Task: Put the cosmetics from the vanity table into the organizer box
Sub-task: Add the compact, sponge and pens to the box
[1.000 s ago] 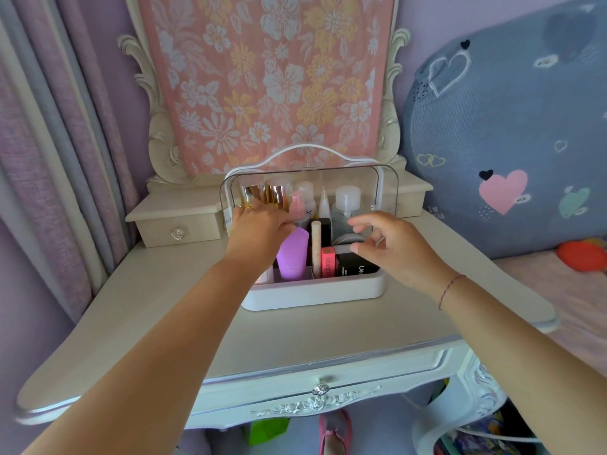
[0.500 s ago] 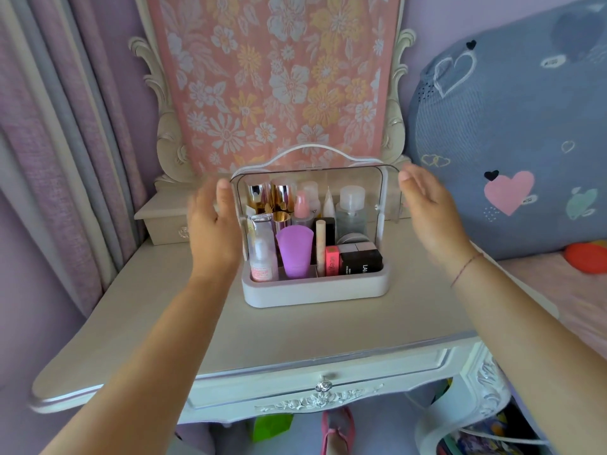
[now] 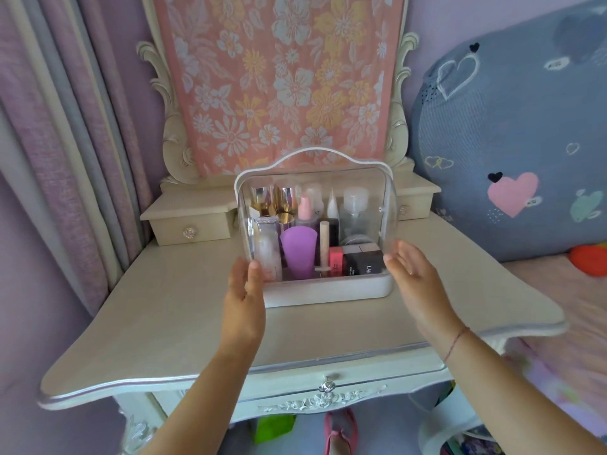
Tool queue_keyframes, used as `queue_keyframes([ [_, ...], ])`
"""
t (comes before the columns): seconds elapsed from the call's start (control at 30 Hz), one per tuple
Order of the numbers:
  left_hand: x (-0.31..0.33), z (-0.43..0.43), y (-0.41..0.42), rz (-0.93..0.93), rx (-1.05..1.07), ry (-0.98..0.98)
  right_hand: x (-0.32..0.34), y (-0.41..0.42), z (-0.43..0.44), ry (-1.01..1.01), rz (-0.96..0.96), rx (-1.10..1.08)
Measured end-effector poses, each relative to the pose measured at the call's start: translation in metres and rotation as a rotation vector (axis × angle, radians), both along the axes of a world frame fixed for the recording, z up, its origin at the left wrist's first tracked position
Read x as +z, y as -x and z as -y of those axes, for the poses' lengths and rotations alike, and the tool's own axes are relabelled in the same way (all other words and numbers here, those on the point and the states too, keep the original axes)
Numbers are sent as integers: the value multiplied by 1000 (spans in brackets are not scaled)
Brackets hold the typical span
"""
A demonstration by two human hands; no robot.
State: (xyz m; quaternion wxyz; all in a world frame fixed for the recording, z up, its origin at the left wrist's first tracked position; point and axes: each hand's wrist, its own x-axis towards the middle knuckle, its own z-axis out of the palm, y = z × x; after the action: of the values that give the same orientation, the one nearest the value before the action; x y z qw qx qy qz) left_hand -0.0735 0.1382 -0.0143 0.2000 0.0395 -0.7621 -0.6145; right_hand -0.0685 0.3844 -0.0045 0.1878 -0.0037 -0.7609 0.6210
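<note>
The white organizer box (image 3: 328, 290) stands at the middle of the vanity table (image 3: 197, 307). Its clear domed lid (image 3: 389, 205) is down over the front, under a white handle (image 3: 315, 152). Inside stand a purple tube (image 3: 299, 251), a white bottle (image 3: 267, 254), a pink lipstick (image 3: 335, 261), a black carton (image 3: 364, 262) and several bottles behind them. My left hand (image 3: 243, 297) is at the box's lower left corner, fingers apart, thumb at the lid's edge. My right hand (image 3: 414, 277) is flat beside the lower right corner, holding nothing.
Two small drawer units (image 3: 190, 224) (image 3: 415, 197) flank the box at the back. A floral cloth (image 3: 279, 83) covers the mirror. Curtains (image 3: 65, 126) hang on the left. A blue heart-print cushion (image 3: 509, 126) and a bed lie to the right.
My hands left the inside of the box, went to the lid's two sides, then came down and forward. The clear lid swung down over the cosmetics.
</note>
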Motion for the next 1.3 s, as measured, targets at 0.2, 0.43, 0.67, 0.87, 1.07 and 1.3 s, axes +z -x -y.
queue_keyframes([
  [0.2,-16,6,20,-9,-60,47,-22,14,-9,-120,42,-32],
  [0.43,-22,21,30,-29,-189,189,-23,27,-20,-132,145,153],
  [0.67,-26,32,37,-28,-178,182,-24,33,-16,-98,105,171],
  [0.87,-28,70,47,-19,-188,174,-26,45,15,-123,98,209],
  [1.07,-29,122,53,-7,-117,212,-26,65,65,-130,79,272],
  [1.3,-29,179,58,-24,-149,176,-29,83,120,-155,64,296],
])
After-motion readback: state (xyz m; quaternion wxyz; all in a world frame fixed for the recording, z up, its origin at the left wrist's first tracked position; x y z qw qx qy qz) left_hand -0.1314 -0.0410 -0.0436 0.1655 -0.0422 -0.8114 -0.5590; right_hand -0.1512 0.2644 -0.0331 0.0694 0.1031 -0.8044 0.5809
